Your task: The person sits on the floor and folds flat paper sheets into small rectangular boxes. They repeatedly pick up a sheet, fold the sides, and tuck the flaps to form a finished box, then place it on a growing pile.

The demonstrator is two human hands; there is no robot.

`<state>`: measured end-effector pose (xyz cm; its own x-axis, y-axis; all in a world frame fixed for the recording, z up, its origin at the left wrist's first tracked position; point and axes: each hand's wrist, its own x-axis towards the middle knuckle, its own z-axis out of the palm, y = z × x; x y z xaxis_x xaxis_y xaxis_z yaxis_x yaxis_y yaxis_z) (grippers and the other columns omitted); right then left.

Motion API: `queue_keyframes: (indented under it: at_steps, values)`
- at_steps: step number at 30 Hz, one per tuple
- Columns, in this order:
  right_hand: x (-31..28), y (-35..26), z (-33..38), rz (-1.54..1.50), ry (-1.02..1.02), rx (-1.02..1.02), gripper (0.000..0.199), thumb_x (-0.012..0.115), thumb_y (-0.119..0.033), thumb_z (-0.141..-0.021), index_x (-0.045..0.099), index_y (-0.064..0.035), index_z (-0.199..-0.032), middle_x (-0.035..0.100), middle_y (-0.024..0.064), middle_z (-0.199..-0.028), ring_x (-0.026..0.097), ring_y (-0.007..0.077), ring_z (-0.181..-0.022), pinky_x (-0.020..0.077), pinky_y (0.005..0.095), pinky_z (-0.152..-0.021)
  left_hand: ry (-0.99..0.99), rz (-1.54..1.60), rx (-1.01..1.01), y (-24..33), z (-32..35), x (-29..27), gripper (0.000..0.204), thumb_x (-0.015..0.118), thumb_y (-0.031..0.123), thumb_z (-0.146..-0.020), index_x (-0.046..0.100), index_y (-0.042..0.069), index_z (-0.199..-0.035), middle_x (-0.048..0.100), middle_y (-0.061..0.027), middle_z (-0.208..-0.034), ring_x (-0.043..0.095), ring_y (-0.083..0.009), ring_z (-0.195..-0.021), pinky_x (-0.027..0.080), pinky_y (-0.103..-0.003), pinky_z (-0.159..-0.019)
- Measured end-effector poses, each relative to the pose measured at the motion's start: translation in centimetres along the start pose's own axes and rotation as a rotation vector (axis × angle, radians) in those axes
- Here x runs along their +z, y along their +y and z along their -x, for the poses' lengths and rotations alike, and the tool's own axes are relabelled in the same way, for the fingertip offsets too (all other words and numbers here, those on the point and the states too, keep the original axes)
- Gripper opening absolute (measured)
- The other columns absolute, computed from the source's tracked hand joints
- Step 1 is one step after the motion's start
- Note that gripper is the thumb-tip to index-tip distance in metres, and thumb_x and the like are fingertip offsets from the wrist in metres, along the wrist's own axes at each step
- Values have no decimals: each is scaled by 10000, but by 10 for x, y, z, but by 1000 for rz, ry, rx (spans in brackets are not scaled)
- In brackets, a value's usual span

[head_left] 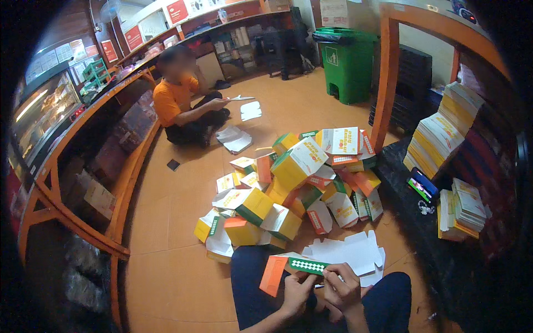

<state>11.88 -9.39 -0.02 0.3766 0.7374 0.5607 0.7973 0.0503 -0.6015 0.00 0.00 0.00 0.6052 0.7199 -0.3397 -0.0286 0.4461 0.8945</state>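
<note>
Orange-brown tiled floor [166, 266] fills the shop interior, bounded by an orange-framed wooden counter [83, 166] on my left and dark shelving on my right.

Count, as far as I can resolve it:
- One loose pile of folded yellow, white and orange cardboard boxes [294, 183] on the floor ahead of my knees; well over twenty boxes, exact number not readable.
- One small stack of flat white die-cut cardboard blanks [355, 252] just beyond my hands.
- Three stacks of flat yellow-and-white carton sheets [444, 127] on the right shelf.
- One green plastic wheeled bin [347, 64] at the far wall.
- One seated person in an orange shirt [177, 102], holding a white blank.

Hand pose: both forearms enter from the lower edge and meet over my lap. My left hand [297, 291] is curled, fingers closed on the near edge of a flat unfolded carton blank with an orange flap and a green-checked strip [294, 266]. My right hand [341, 286] pinches the same blank at its right end, fingers bent and closed. The blank lies across my dark-trousered knees, partly resting on the white blanks.
</note>
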Motion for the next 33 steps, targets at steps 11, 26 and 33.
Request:
queue_keyframes:
  at_steps: [11, 26, 33]
  values:
    - [0, 3, -10, -68, 114, -44, 469, 720, -2, -693, 563, -95, -1125, 595, 131, -1284, 632, 357, -1062, 515, 439, -885, -164, 183, 2, 11, 1, 5, 270, 721, 128, -933, 652, -24, -1145, 708, -89, -1081, 675, -166, -965, 522, -315, -897]
    - [-6, -23, -4, 42, 309, 123, 250, 772, 47, -711, 729, -34, -944, 619, 94, -807, 623, 249, -709, 508, 360, -634, -261, 78, -13, 10, -19, 2, 456, 670, 189, -975, 519, 12, -1366, 634, -75, -1198, 596, -149, -1092, 474, -303, -970]
    - [-14, -18, -5, 19, 284, 92, 293, 767, 52, -734, 741, -45, -1009, 669, 83, -886, 675, 249, -809, 554, 351, -691, -268, 19, 155, 47, 0, -1, 274, 742, 24, -900, 672, -29, -1159, 707, -77, -1062, 668, -136, -963, 540, -286, -878]
